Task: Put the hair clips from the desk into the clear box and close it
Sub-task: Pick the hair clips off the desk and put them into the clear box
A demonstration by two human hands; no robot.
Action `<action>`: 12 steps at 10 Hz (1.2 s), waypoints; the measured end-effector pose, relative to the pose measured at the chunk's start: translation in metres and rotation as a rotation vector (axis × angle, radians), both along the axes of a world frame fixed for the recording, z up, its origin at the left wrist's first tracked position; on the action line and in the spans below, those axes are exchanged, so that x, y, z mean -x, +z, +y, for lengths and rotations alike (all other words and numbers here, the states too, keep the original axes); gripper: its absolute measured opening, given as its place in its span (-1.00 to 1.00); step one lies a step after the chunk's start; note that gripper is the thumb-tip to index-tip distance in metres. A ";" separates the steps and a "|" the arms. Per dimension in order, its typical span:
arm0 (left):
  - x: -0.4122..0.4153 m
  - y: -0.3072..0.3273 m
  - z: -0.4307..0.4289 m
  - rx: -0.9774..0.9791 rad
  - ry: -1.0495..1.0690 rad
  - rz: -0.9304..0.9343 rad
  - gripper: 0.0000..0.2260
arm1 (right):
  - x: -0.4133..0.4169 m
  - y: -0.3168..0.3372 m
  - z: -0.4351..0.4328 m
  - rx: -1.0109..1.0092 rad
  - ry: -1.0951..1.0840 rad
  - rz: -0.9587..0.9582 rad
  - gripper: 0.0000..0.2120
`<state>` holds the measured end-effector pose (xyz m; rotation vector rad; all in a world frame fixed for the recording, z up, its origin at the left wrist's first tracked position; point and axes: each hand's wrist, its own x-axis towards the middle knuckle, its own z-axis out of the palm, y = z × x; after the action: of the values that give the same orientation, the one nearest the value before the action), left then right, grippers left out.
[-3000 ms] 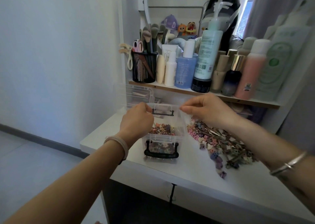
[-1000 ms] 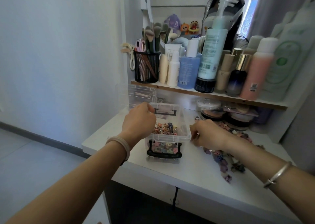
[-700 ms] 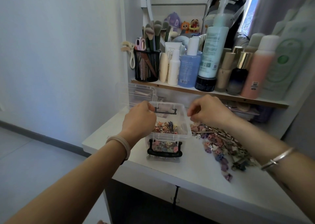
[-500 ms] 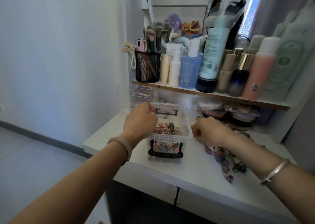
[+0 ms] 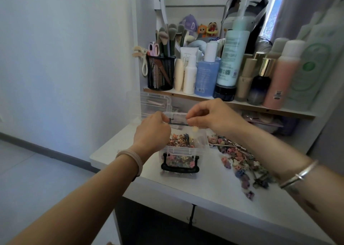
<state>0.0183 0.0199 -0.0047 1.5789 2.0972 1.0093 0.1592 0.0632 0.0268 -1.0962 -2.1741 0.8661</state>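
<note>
We note left hand (image 5: 151,133) gripping clear box (image 5: 178,148) rim, right hand (image 5: 214,116) fingers (image 5: 193,122) bunched above, hold unclear, hair clips (image 5: 240,162) heaped beside, bottles (image 5: 229,58) behind.

A home dressing corner, most likely in a bedroom, is indicated. A white desk (image 5: 204,187) is set against a plain wall (image 5: 65,58) on the left, and a wooden shelf (image 5: 290,111) at its far side is crowded with cosmetic bottles (image 5: 232,58). Makeup brushes (image 5: 167,38) are stood in a black mesh cup (image 5: 161,73) at the shelf's left end. Behind these, the rim of a round mirror (image 5: 163,11) and small plush toys (image 5: 202,30) can be seen, with a curtain (image 5: 301,8) at far right. Hair clips (image 5: 240,162) are heaped on the desk's right side.
</note>
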 end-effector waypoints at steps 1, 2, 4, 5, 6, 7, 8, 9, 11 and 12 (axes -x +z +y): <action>0.001 0.001 0.000 -0.002 -0.008 0.002 -0.68 | -0.008 -0.003 0.007 -0.036 -0.032 -0.007 -0.92; 0.002 0.000 0.001 0.002 -0.009 0.000 -0.67 | -0.020 -0.008 0.021 -0.111 -0.206 -0.038 -0.88; 0.001 0.000 0.000 0.005 -0.010 -0.006 -0.67 | -0.036 -0.053 0.035 -0.123 -0.126 -0.653 -0.64; 0.001 0.000 0.000 0.004 -0.011 -0.006 -0.67 | -0.030 -0.062 0.037 -0.249 -0.104 -0.768 -0.70; 0.001 0.000 -0.001 0.005 -0.006 -0.010 -0.68 | -0.025 -0.063 0.039 -0.319 -0.124 -0.831 -0.83; 0.002 0.000 0.000 0.003 -0.011 -0.007 -0.67 | -0.026 -0.062 0.039 -0.318 -0.138 -0.847 -0.85; 0.002 0.000 0.001 0.004 -0.013 -0.006 -0.67 | -0.028 -0.050 0.034 -0.333 -0.233 -0.735 -0.81; 0.003 0.000 0.001 0.004 -0.008 -0.002 -0.67 | -0.026 -0.023 0.031 -0.402 -0.331 -0.442 -0.80; 0.002 -0.001 0.001 0.005 -0.009 -0.005 -0.68 | -0.007 0.014 0.000 -0.455 -0.124 0.016 -0.90; 0.001 0.000 0.001 0.000 0.002 -0.013 -0.68 | -0.002 0.011 -0.010 -0.341 0.058 -0.104 -0.90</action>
<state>0.0173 0.0214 -0.0049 1.5668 2.0903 1.0175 0.1610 0.0536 0.0380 -0.9282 -2.3392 0.4450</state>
